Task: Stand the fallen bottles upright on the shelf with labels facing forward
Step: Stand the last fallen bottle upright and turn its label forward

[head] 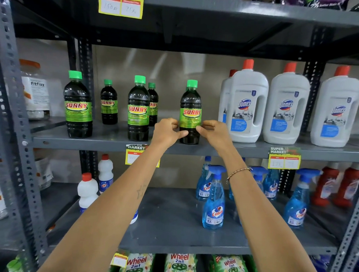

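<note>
A dark Sunny bottle (190,107) with a green cap stands upright at the front of the grey middle shelf (104,143), its green label facing forward. My left hand (167,131) grips its lower left side and my right hand (212,131) grips its lower right side. Two more Sunny bottles stand upright at the shelf front, one at the left (78,105) and one in the middle (138,109), labels forward. Two smaller-looking ones (108,103) (153,102) stand further back. No bottle lies on its side on this shelf.
White Domex jugs (247,106) with red caps stand close to the right of the held bottle. A fitfizz jar (35,88) sits at the far left. Blue Colin spray bottles (214,201) and white bottles (87,191) fill the shelf below. Price tags (284,159) hang on the shelf edges.
</note>
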`<state>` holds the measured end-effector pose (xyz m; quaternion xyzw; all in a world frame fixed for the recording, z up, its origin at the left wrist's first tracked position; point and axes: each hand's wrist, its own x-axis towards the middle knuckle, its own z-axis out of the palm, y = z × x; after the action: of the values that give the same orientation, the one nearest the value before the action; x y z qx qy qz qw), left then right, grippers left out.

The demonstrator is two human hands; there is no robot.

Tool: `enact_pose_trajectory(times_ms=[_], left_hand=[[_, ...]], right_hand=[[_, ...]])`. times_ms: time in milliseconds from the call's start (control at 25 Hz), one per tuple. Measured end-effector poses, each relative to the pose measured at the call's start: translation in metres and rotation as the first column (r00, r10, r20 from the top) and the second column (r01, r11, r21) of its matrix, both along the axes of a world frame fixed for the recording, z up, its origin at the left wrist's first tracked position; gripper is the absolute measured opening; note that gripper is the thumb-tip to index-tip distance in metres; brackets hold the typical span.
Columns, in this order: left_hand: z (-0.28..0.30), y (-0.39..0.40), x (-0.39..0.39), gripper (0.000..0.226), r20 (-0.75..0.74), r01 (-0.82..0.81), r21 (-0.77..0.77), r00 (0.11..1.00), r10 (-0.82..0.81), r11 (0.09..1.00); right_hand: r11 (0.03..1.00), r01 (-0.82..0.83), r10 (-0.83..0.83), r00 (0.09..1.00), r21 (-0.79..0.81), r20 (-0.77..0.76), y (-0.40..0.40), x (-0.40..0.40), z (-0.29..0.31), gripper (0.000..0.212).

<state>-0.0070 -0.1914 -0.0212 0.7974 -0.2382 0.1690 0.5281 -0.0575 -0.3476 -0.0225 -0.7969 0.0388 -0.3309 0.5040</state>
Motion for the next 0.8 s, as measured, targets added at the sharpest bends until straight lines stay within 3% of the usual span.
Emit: enact_pose_trajectory(times_ms=[120, 200, 240, 320, 400, 520, 600, 800], left_hand=[[0.004, 0.02, -0.014, 0.025, 0.25, -0.031, -0.281, 0.963, 0.104, 0.959], [0.004, 0.045, -0.016, 0.031, 0.439, -0.073, -0.448, 0.851, 0.29, 0.891], [0.002, 0.059, -0.011, 0.045, 0.457, -0.11, -0.492, 0.811, 0.364, 0.863], [0.0, 0.084, 0.005, 0.074, 0.346, -0.197, -0.429, 0.866, 0.362, 0.882], [-0.001, 0.102, 0.023, 0.084, 0.124, -0.231, -0.191, 0.959, 0.257, 0.954], [-0.01, 0.118, 0.037, 0.054, -0.023, -0.169, 0.094, 0.985, 0.172, 0.981], [-0.015, 0.123, 0.043, 0.038, 0.01, -0.152, 0.097, 0.988, 0.151, 0.984], [-0.016, 0.121, 0.045, 0.038, 0.019, -0.105, 0.012, 0.994, 0.105, 0.994]], right_hand=[[0.975, 0.22, -0.2, 0.933, -0.036, 0.298, 0.021, -0.006, 0.008, 0.019], [0.977, 0.195, -0.142, 0.898, -0.087, 0.416, 0.046, -0.003, 0.012, 0.015], [0.974, 0.168, -0.091, 0.9, -0.149, 0.426, 0.062, 0.0, 0.013, 0.015], [0.957, 0.121, -0.013, 0.926, -0.264, 0.377, 0.095, 0.008, 0.011, 0.017], [0.959, 0.058, 0.011, 0.971, -0.277, 0.24, 0.121, 0.018, 0.009, 0.026], [0.967, -0.071, 0.071, 0.997, -0.245, -0.01, 0.143, 0.038, 0.003, 0.026], [0.969, -0.125, 0.112, 0.991, -0.214, -0.072, 0.15, 0.05, -0.004, 0.029], [0.988, -0.121, 0.119, 0.993, -0.101, -0.025, 0.149, 0.054, -0.01, 0.032]])
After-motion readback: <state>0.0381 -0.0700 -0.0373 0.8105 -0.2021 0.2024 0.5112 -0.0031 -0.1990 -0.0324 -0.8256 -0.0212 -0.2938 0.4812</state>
